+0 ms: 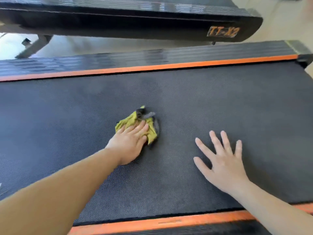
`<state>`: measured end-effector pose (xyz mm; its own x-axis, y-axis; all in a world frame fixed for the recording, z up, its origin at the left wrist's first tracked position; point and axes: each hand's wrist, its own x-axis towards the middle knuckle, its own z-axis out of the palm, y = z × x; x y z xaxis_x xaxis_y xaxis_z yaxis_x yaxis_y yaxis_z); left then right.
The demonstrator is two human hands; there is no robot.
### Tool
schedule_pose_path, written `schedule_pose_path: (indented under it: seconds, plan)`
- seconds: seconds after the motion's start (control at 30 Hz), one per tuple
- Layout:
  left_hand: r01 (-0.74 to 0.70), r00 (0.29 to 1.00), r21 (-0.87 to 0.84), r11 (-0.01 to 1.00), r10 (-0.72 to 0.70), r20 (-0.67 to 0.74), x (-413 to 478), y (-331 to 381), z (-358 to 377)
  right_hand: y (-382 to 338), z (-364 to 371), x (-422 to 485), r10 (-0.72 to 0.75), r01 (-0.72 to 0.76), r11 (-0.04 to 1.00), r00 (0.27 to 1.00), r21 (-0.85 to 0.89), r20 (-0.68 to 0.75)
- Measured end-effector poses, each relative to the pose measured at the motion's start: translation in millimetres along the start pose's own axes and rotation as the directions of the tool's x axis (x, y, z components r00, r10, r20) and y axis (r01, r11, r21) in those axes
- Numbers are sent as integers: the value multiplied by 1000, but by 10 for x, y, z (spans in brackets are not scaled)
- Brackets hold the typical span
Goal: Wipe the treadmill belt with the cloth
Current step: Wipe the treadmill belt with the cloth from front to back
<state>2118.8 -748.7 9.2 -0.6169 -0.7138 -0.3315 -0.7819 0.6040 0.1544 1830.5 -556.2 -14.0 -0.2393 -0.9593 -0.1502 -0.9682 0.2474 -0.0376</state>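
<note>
Crumpled cloth (126,121) on treadmill belt (211,99)

A second black treadmill (118,22) marked TT-X2 stands on pale floor (281,29).

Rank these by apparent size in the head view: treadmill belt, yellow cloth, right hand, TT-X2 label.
1. treadmill belt
2. right hand, though it is nearer the camera
3. yellow cloth, partly hidden under the left hand
4. TT-X2 label, farthest away
</note>
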Motion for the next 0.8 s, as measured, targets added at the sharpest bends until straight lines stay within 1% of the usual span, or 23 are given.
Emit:
schedule_pose_path:
  seconds: [0.03,0.07,0.1,0.17,0.2,0.23,0.27,0.3,0.33,0.37,0.4,0.43,0.47,0.5,0.53,0.57,0.6,0.63,0.67,0.7,0.73,0.77,0.8]
  plan:
    - [108,993,-66,992,-111,-35,7,153,23,-3,38,-25,21,-21,1000,1000,-3,-10]
    - [164,983,-135,977,-173,-56,-39,414,93,-4,66,-30,34,-34,999,999,-1,-13]
    - [143,985,-174,974,-157,-70,-149,712,212,-9,85,-24,39,-39,999,999,3,-16]
    - [-34,999,-126,991,30,-37,-457,1163,448,-35,91,-13,34,-33,999,999,15,-41]
    - [-132,991,-114,985,132,-10,-574,1202,496,-46,93,-18,33,-32,999,998,23,-56]
    - [-223,974,-75,972,225,19,-607,1126,471,-48,94,-22,36,-34,999,997,31,-70]
    - [-303,953,-13,953,303,6,-547,987,439,-46,91,-29,39,-36,999,996,40,-83]
    - [-315,949,31,948,316,-18,-467,834,376,-46,86,-32,37,-33,998,995,48,-90]
    - [-243,968,52,969,246,-41,-364,668,342,-54,75,-29,34,-29,998,995,56,-90]
    - [-106,994,25,994,107,-38,-271,548,327,-56,66,-29,35,-30,998,996,64,-85]
    - [15,999,-34,999,-17,-48,-210,556,308,-51,57,-32,36,-30,997,996,69,-83]
    - [83,992,-83,993,-90,-84,-218,692,309,-45,53,-38,37,-30,997,996,76,-85]
    - [97,990,-120,988,-108,-88,-270,914,343,-41,49,-44,36,-29,996,995,82,-91]
    - [27,997,-114,993,-35,-73,-380,1122,417,-38,47,-48,33,-25,996,995,85,-97]
    - [-122,991,-66,990,118,-58,-510,1247,499,-36,48,-45,29,-20,996,994,86,-104]
    - [-277,961,-27,960,276,-30,-634,1279,502,-32,54,-42,25,-15,996,993,85,-113]
    - [-381,924,12,924,381,29,-678,1210,460,-30,62,-43,23,-13,997,992,82,-124]
    - [-442,897,87,893,437,66,-631,1058,410,-31,73,-41,23,-12,997,991,81,-133]
    - [-454,891,152,878,448,76,-553,876,342,-32,78,-41,24,-13,996,990,83,-137]
    - [-390,921,141,910,383,75,-451,714,281,-28,78,-38,27,-16,996,990,87,-137]
    - [-273,962,53,961,272,12,-330,590,264,-22,82,-28,31,-19,996,990,89,-136]
    - [-99,995,-50,994,98,-31,-242,571,266,-15,85,-25,32,-20,996,990,88,-136]
    - [31,995,-123,992,-42,-89,-213,666,316,-12,92,-22,30,-18,996,990,87,-138]
